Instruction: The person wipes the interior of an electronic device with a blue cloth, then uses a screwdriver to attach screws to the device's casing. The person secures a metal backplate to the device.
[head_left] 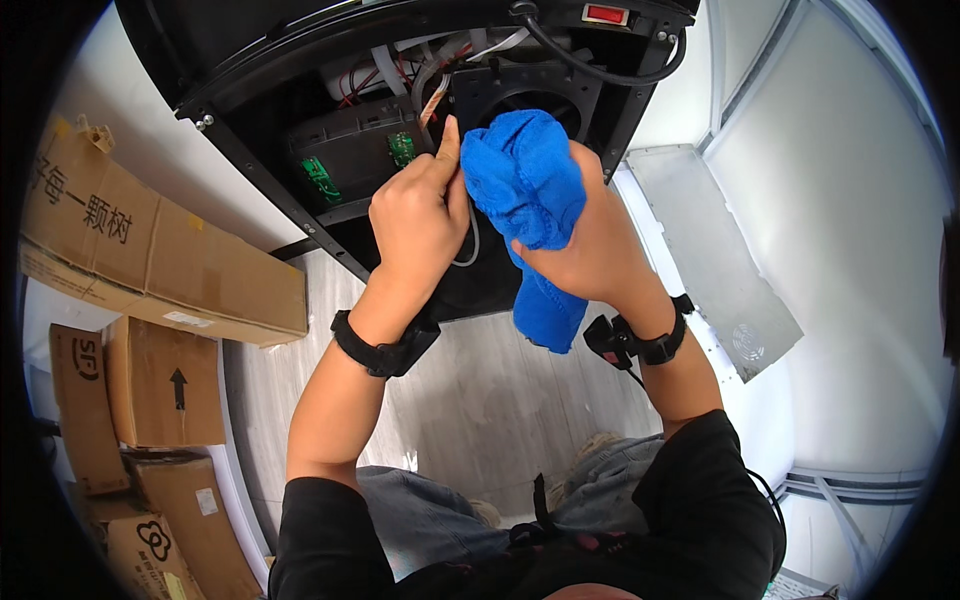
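Observation:
A bunched blue cloth (525,180) is gripped in my right hand (590,235), with its tail hanging below my palm. It covers part of a black square fan (555,85) inside an opened black appliance (250,165). Just left of the cloth is my left hand (418,215), its index finger stretched up by the fan's left edge and its other fingers curled. What those curled fingers hold, if anything, is hidden. A thin grey cable (475,240) loops out beside that hand. Left of it sits a black housing with green circuit boards (320,178).
Loose wires (385,75) run above the housing, and a thick black cord (590,65) curves near a red switch (605,14). Cardboard boxes (165,380) are stacked at left. A flat grey metal panel (720,250) leans at right. Wood-look flooring (430,390) lies below.

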`<move>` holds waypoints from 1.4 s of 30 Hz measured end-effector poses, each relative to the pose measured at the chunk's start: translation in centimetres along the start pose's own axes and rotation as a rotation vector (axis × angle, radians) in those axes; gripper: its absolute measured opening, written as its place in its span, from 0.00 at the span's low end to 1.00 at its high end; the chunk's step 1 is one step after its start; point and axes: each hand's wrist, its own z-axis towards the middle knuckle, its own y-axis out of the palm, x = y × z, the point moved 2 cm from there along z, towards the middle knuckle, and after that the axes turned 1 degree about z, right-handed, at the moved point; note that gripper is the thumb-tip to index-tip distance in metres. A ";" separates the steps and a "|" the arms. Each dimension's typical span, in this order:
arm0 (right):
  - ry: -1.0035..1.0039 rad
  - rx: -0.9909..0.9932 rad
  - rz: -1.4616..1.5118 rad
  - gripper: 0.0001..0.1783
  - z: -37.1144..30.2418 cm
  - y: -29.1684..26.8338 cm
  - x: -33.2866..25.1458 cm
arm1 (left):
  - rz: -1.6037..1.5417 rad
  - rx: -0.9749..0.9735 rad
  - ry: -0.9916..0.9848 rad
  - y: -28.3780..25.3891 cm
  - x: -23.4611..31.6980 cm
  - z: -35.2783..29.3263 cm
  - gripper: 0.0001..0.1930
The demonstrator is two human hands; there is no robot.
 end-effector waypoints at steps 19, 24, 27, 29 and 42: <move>-0.104 -0.155 0.280 0.49 0.9 0.8 -0.2 | -0.140 0.012 0.036 0.0 -0.8 0.0 0.25; -0.113 -0.162 -0.165 0.46 0.9 0.2 -0.7 | -0.095 -0.045 -0.041 -0.6 -0.6 0.0 0.25; -0.120 -0.136 -0.408 0.43 0.6 -0.4 -1.8 | -0.098 -0.048 -0.061 -0.4 -0.3 -0.1 0.27; -0.113 -0.119 -0.465 0.43 0.8 -0.5 -2.2 | -0.115 -0.035 -0.074 -0.3 -0.3 -0.1 0.28; -0.070 -0.156 0.377 0.45 -0.1 -1.1 0.3 | -0.105 -0.040 -0.051 -0.6 -0.1 0.1 0.23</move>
